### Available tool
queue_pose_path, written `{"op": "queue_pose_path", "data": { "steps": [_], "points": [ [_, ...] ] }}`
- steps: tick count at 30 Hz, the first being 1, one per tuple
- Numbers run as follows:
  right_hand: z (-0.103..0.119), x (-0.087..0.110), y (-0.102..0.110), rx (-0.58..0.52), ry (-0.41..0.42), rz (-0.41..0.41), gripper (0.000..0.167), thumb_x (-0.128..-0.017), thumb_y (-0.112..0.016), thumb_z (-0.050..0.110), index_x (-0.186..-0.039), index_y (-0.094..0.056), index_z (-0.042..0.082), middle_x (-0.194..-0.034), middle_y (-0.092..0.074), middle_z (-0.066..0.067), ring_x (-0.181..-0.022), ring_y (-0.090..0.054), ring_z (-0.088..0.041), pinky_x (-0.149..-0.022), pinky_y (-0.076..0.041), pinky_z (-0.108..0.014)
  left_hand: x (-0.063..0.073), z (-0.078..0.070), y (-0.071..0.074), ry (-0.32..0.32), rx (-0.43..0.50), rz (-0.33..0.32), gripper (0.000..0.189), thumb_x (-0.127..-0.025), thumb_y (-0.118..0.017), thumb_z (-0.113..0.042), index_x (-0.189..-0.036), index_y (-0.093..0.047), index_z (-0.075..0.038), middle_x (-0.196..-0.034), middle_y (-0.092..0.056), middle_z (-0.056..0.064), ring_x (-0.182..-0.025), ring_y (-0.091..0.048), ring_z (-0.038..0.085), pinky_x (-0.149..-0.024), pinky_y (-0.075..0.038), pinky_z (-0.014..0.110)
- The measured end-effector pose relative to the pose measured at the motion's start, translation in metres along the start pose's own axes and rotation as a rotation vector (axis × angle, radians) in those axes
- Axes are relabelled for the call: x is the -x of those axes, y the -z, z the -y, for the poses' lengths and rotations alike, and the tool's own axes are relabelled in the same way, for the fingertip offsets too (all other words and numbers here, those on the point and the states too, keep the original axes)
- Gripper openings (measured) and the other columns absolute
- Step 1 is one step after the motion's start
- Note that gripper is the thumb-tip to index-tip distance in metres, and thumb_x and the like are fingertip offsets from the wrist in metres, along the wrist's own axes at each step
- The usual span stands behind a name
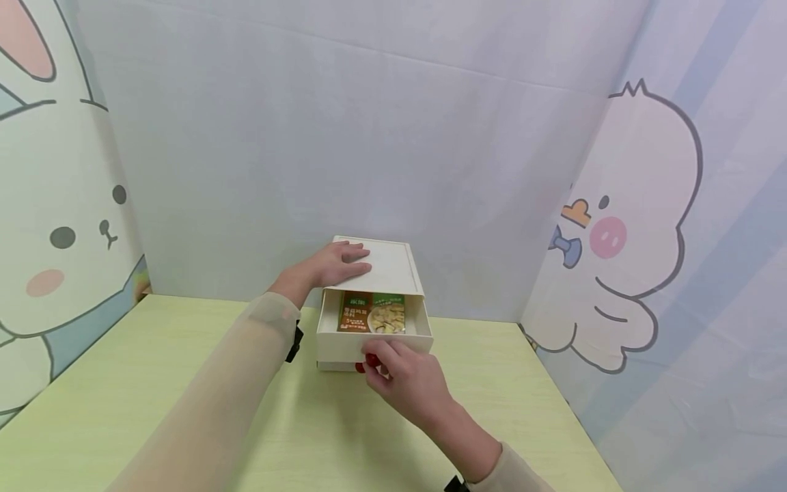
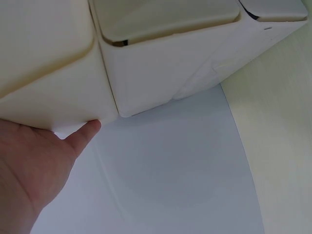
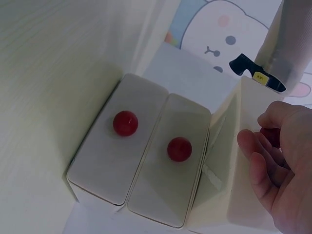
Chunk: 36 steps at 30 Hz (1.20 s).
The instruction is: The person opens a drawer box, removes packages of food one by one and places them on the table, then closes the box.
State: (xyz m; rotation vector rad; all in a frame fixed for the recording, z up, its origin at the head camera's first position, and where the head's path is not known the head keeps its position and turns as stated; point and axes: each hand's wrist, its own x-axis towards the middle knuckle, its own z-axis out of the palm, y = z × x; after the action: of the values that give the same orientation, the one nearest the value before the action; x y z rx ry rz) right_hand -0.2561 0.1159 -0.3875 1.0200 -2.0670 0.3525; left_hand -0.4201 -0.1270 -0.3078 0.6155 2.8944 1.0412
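A small white drawer cabinet (image 1: 393, 263) stands on the table with its top drawer (image 1: 341, 346) pulled partway out. Inside the drawer lies a brown and green food packet (image 1: 371, 313) with a picture of a dish. My left hand (image 1: 337, 265) rests on the cabinet's top, fingers spread; the left wrist view shows part of that hand (image 2: 39, 165) against the white cabinet. With thumb and fingers my right hand (image 1: 410, 379) pinches the top drawer's red knob (image 1: 371, 360), mostly hidden by the fingers. In the right wrist view, two lower drawers carry red knobs (image 3: 179, 149).
The cabinet sits on a pale yellow-green table (image 1: 492, 383), close to a plain light curtain (image 1: 430, 137). Cartoon-printed sheets, with a rabbit (image 1: 55, 171) at left and a chick (image 1: 652, 171) at right, flank the table.
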Motion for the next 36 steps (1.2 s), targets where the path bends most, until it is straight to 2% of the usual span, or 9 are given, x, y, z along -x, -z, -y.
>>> {"op": "queue_pose_path", "data": {
  "steps": [14, 28, 36],
  "points": [
    [0.0013, 0.0035, 0.0019, 0.002, 0.014, -0.014, 0.032, -0.084, -0.093, 0.015, -0.107, -0.073, 0.022, -0.088, -0.074, 0.011, -0.072, -0.069, 0.001, -0.059, -0.053, -0.012, -0.0033, 0.0009, -0.002, 0.012, -0.002, -0.002, 0.069, -0.11, -0.058, -0.056, -0.168, -0.047, -0.021, -0.182, -0.03, 0.003, -0.174, -0.007, 0.036, -0.138, -0.013, 0.063],
    [0.0038, 0.0079, 0.0033, -0.001, 0.033, -0.019, 0.031, -0.083, -0.092, 0.013, -0.106, -0.073, 0.022, -0.084, -0.071, 0.012, -0.071, -0.066, 0.002, -0.057, -0.049, -0.01, -0.001, 0.0015, -0.0013, 0.001, 0.011, -0.009, 0.067, -0.11, -0.059, -0.052, -0.167, -0.049, -0.018, -0.182, -0.032, 0.005, -0.173, -0.008, 0.037, -0.138, -0.013, 0.063],
    [0.0057, 0.0094, 0.0058, 0.006, 0.045, -0.016, 0.032, -0.082, -0.091, 0.011, -0.105, -0.071, 0.023, -0.082, -0.069, 0.013, -0.071, -0.065, 0.002, -0.057, -0.047, -0.008, -0.0009, 0.0011, -0.0011, 0.016, 0.017, -0.006, 0.068, -0.11, -0.06, -0.054, -0.167, -0.049, -0.02, -0.182, -0.031, 0.003, -0.174, -0.007, 0.035, -0.138, -0.013, 0.063]
  ]
}}
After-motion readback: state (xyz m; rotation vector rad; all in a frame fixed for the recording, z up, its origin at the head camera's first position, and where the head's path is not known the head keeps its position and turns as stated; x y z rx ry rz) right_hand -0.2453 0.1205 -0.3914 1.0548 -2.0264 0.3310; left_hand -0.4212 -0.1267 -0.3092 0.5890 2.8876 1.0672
